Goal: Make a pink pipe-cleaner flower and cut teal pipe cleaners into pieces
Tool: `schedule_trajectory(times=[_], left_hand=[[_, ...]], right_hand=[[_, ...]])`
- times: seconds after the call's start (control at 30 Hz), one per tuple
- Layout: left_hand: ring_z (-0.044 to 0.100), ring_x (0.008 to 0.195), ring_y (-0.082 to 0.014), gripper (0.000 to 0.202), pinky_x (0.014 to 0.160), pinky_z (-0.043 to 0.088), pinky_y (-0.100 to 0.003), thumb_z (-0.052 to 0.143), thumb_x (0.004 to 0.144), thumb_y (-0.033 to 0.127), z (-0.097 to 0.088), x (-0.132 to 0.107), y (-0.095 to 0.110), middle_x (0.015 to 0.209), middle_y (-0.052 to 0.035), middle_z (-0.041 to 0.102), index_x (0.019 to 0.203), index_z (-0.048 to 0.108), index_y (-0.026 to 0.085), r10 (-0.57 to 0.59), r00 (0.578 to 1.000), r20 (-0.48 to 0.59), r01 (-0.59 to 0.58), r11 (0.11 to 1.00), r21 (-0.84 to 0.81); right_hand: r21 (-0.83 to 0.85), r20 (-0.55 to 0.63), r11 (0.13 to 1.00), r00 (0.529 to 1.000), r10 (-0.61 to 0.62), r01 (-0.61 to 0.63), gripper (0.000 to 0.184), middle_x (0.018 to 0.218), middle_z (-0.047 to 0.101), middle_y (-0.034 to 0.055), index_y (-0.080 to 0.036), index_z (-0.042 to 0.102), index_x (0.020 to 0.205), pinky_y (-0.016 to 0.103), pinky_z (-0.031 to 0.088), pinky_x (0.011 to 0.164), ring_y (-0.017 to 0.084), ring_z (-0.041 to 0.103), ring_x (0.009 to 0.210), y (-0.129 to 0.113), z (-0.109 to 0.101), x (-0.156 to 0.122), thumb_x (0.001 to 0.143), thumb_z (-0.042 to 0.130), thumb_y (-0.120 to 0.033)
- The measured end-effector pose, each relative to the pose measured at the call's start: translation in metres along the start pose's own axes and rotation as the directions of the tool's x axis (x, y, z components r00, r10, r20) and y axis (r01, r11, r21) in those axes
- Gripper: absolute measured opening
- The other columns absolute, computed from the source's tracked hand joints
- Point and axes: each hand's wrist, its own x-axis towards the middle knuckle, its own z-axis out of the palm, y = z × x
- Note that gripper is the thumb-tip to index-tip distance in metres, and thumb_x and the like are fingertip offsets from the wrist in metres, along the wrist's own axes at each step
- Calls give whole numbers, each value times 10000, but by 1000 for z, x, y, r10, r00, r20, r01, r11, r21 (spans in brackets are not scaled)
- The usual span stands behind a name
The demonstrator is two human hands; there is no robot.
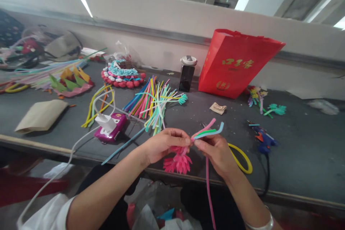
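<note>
My left hand [164, 144] is closed around the base of a pink pipe-cleaner flower [178, 161] whose petals hang down below my fingers. My right hand [215, 151] pinches a small bundle of pipe cleaners [208, 132], pink, green and light blue, right where it meets the flower. A long pink pipe cleaner [208, 190] trails down from my right hand toward my lap. Both hands hover just above the near edge of the dark grey table [296, 158].
A pile of coloured pipe cleaners [152, 102] lies ahead. A purple device with a white charger [110, 127] sits left, a brown envelope [41, 115] farther left. A red bag [234, 64], a dark jar [187, 73], yellow-handled scissors [244, 160] and a blue glue gun [262, 140] are right.
</note>
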Motion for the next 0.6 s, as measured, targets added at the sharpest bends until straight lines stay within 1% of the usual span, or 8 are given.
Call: schedule_trajectory(times=[0.07,0.1,0.17,0.23,0.3,0.37,0.47,0.6], left_hand=[[596,707,-144,260,686,447,-262,741,751,353,2,-1,3,810,-56,670,887,703,135,118,986,-118,-96,980,176],[605,771,-166,277,720,449,-277,735,752,359,4,-1,3,860,-60,675,928,701,148,225,953,-202,-159,941,299],[603,905,-213,285,821,439,-324,738,744,342,8,-1,3,949,-67,682,977,698,182,482,832,-276,-248,767,592],[583,994,-258,270,907,400,-382,742,736,319,13,0,0,1001,-81,689,979,699,208,651,741,-165,-260,504,823],[577,1007,-280,223,930,367,-416,723,752,285,18,0,-4,997,-92,699,962,699,213,683,730,-15,-243,280,929],[595,939,-265,144,891,372,-409,650,808,225,21,1,-7,930,-93,708,943,695,203,668,742,54,-226,173,959],[609,810,-217,163,801,396,-361,541,859,144,21,1,-8,814,-76,699,896,695,184,652,756,57,-246,202,948],[612,744,-182,111,712,431,-294,601,826,185,19,-4,0,766,-50,687,818,710,165,530,844,-87,-251,532,809]], right_hand=[[-2,-87,1000,996,-11,11,200,564,514,-43,-173,712,773,212,249,431,77,346,474,1,0,0,731,761,-362],[6,-134,1000,991,-17,18,209,562,501,-48,-173,697,768,211,244,425,76,339,470,1,1,0,726,763,-367],[25,-215,999,977,-18,24,227,571,490,-54,-174,671,775,209,236,415,74,334,466,2,5,0,727,759,-378],[38,-263,999,965,-4,15,239,576,492,-56,-174,650,775,209,234,409,74,340,464,3,10,-1,733,752,-386],[42,-281,999,960,13,-1,240,571,499,-59,-177,634,772,209,233,404,72,339,453,4,15,-2,741,743,-389],[31,-287,999,958,15,-6,235,571,514,-59,-177,631,773,210,227,399,68,335,444,4,19,-3,748,739,-384],[-4,-270,1000,963,0,-1,219,601,550,-47,-170,656,793,209,220,396,61,338,444,3,21,-5,752,741,-368],[-50,-201,999,979,-16,6,197,628,603,-26,-168,705,810,205,294,427,75,418,485,-4,16,-6,750,750,-350]])
